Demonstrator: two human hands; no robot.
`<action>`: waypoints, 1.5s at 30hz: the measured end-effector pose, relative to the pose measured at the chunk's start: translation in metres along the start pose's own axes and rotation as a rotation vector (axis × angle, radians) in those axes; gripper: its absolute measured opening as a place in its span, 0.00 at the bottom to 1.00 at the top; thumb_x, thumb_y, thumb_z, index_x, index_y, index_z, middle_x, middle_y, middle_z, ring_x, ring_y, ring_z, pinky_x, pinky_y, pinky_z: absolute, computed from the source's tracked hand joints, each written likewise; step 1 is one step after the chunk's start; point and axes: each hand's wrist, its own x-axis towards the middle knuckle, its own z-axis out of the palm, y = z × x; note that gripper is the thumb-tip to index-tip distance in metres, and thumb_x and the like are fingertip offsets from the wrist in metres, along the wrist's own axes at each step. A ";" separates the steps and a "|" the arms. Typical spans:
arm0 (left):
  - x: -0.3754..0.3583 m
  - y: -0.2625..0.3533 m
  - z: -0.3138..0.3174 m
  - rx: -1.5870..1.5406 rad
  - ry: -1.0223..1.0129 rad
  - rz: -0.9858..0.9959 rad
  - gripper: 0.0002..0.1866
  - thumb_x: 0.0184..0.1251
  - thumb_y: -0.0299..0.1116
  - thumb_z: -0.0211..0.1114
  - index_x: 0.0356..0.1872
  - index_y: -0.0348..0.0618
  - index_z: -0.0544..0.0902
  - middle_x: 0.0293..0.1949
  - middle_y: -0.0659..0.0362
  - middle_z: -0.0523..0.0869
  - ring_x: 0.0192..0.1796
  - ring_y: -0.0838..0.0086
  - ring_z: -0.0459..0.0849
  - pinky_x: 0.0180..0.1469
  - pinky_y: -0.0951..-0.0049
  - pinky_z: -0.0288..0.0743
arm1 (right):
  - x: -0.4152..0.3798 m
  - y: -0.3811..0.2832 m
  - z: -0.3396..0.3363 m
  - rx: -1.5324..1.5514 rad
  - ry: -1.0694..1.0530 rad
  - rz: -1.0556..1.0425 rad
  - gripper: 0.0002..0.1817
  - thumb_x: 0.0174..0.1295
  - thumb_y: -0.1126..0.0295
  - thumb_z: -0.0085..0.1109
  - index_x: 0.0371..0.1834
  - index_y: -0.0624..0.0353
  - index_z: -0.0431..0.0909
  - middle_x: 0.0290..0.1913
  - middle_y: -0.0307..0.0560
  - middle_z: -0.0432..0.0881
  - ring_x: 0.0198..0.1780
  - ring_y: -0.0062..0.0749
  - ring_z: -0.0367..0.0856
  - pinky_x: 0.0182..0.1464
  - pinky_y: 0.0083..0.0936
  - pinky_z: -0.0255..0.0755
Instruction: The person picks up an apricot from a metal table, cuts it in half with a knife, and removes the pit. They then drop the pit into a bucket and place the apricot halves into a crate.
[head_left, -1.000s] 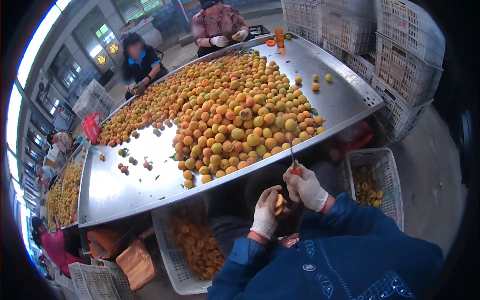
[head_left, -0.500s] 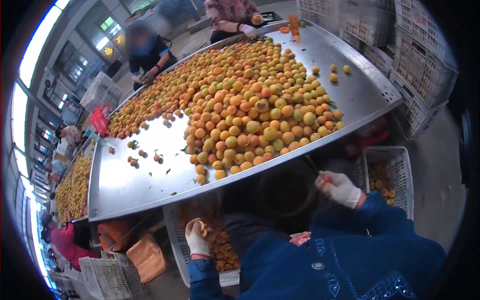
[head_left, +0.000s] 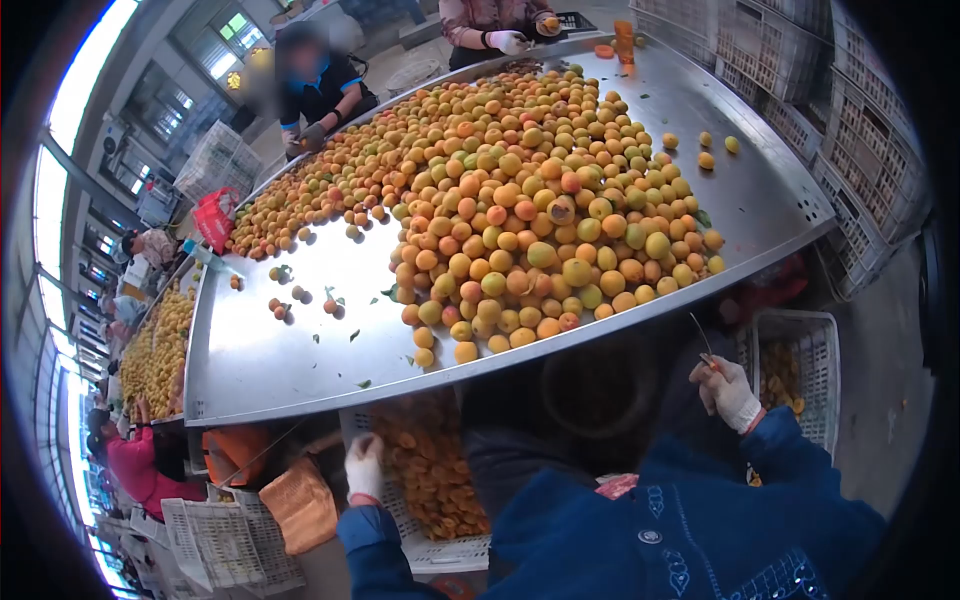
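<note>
My left hand [head_left: 364, 466], in a white glove, is over the left edge of a crate of cut apricot halves [head_left: 435, 455]. Its fingers are turned away, and no fruit shows in it. My right hand [head_left: 730, 393], gloved too, is closed around a small knife [head_left: 708, 357] whose thin blade points up, below the front edge of the metal table [head_left: 290, 385]. A large heap of whole apricots [head_left: 540, 255] covers much of the tabletop.
Beside my right arm is another crate [head_left: 825, 375] with apricot halves. Crates [head_left: 870, 130] are stacked at the right. Two people work across the table. An orange container [head_left: 625, 42] stands at its far edge, and a red bag [head_left: 214, 220] hangs at the left.
The apricot piece seen in my left hand no longer shows, and that hand has moved left. My right hand has moved right, and the knife blade now points upward. The view has shifted slightly.
</note>
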 end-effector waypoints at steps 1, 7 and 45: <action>0.011 -0.001 -0.001 -0.024 0.030 0.031 0.12 0.66 0.33 0.64 0.45 0.35 0.82 0.36 0.58 0.85 0.37 0.78 0.79 0.41 0.77 0.73 | 0.002 0.004 -0.004 0.048 -0.008 -0.013 0.11 0.70 0.65 0.51 0.36 0.62 0.75 0.15 0.36 0.68 0.14 0.18 0.66 0.18 0.17 0.62; 0.084 0.156 0.022 0.026 0.053 0.297 0.15 0.64 0.36 0.65 0.46 0.35 0.82 0.38 0.54 0.86 0.37 0.75 0.81 0.43 0.73 0.76 | -0.018 0.002 -0.011 0.261 0.108 0.115 0.10 0.65 0.66 0.55 0.34 0.62 0.76 0.12 0.38 0.68 0.10 0.23 0.65 0.15 0.20 0.59; 0.275 0.314 0.198 0.737 -0.152 0.430 0.25 0.56 0.50 0.62 0.51 0.44 0.82 0.44 0.48 0.87 0.51 0.54 0.84 0.56 0.60 0.73 | 0.017 -0.013 -0.002 0.343 0.164 0.442 0.14 0.59 0.64 0.62 0.32 0.66 0.73 0.11 0.45 0.67 0.09 0.30 0.66 0.13 0.27 0.63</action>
